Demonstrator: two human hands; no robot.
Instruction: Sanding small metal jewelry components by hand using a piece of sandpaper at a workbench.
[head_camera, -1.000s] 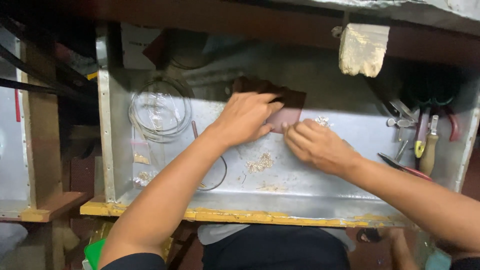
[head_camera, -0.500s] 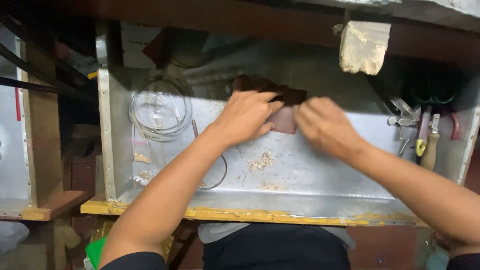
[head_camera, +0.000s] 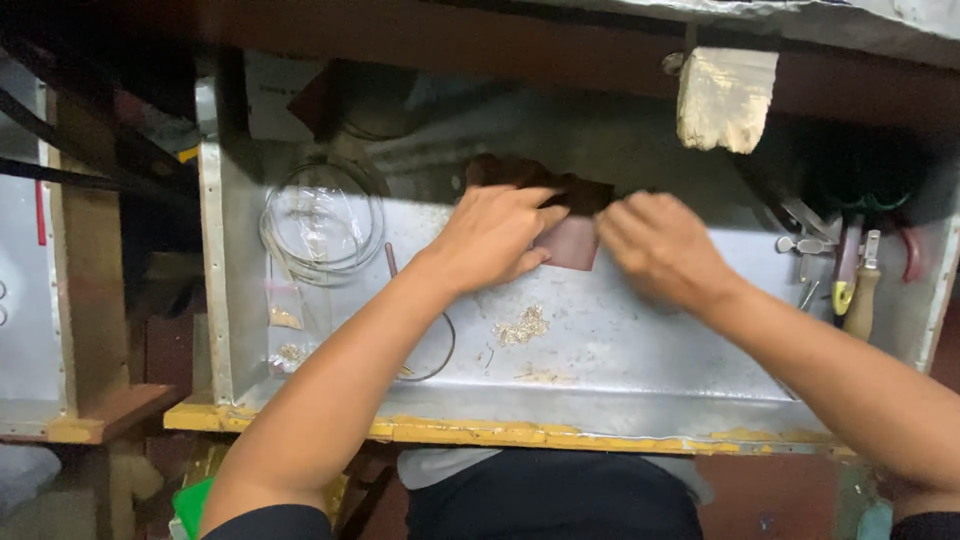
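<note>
Nearest, yellow-edged metal tray (head_camera: 600, 435) with metal shavings (head_camera: 522, 326) on its floor. Further in, left hand (head_camera: 495, 238) and right hand (head_camera: 660, 245) both pinch a small brown piece (head_camera: 570, 243). Wire coil (head_camera: 322, 218) far left, tools (head_camera: 850, 275) far right.

1. Both forearms are bare from wrist to above the elbow; the left hand (head_camera: 495, 235) and right hand (head_camera: 660, 245) wear no gloves, rings or watch.
2. Dark short sleeves show at the lower left and lower right corners of the frame.
3. At bottom centre sit a pale shirt hem and dark trousers.
</note>
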